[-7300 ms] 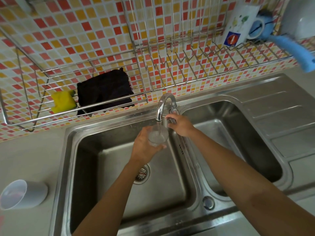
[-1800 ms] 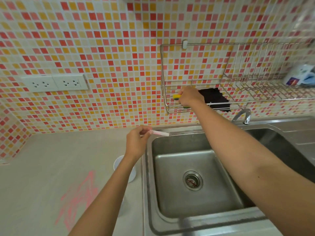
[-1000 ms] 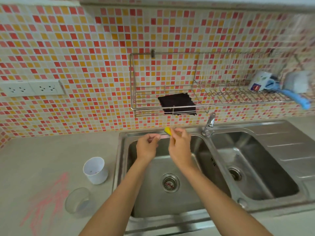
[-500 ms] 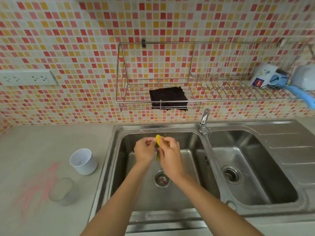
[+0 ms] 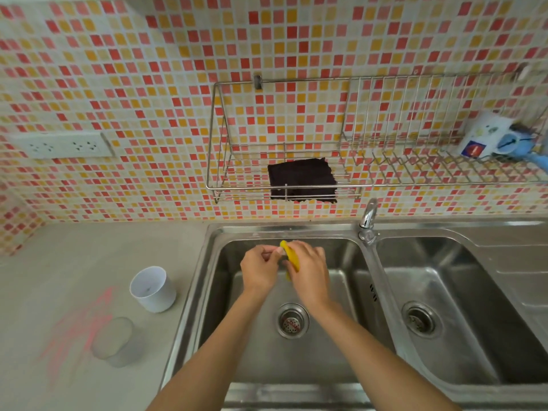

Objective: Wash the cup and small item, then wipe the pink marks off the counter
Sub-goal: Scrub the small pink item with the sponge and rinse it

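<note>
Over the left sink basin (image 5: 326, 357) my two hands meet. My right hand (image 5: 308, 271) grips a yellow sponge (image 5: 289, 253) and presses it against a small pale item pinched in my left hand (image 5: 259, 269); the item is almost wholly hidden by the fingers. A white cup (image 5: 151, 288) stands upright on the counter left of the sink. In front of it a clear glass (image 5: 114, 341) stands beside the pink marks (image 5: 77, 330) scrawled on the counter.
A wire rack (image 5: 246, 185) on the tiled wall holds a black cloth (image 5: 302, 178); a mug (image 5: 486, 134) and a blue item lie at its right end. The tap (image 5: 368, 221) stands between the two basins. A wall socket (image 5: 63, 145) sits at left.
My right hand took the yellow sponge from the rack and brought it down to the small item in my left hand over the basin. In the last half second both hands barely moved.
</note>
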The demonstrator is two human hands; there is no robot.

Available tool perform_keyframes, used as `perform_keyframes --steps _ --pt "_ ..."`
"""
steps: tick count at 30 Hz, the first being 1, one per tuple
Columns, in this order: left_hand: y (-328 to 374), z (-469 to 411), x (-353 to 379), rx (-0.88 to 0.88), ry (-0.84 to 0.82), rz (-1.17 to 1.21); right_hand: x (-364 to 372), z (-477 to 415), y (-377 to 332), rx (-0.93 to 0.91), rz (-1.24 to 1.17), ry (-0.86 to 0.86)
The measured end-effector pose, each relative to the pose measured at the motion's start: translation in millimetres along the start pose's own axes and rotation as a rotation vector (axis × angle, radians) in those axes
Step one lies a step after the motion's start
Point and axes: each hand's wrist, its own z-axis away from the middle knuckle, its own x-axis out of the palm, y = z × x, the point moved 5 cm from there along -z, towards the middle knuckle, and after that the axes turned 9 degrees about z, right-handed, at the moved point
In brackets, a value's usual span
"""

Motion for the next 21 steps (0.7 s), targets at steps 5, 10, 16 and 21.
perform_keyframes --steps 5,10,16,21 --pt "1.1 -9.8 1.1 0.035 -0.088 -0.026 -1.3 -14.9 7.0 -0.13 0.117 -0.018" --pt "14.3 -17.7 1.9 0.217 -0.268 -0.218 3.3 -27.7 16.4 -0.263 0.212 -0.086" --pt "16.3 -29.5 10.5 0.243 -0.175 -0.213 1.4 -40.7 36.9 -0.164 0.121 -0.029" --pt "-15.0 -41.8 21.5 0.02 -0.191 -0.018 11.6 -22.7 37.5 -0.052 0.123 0.011"
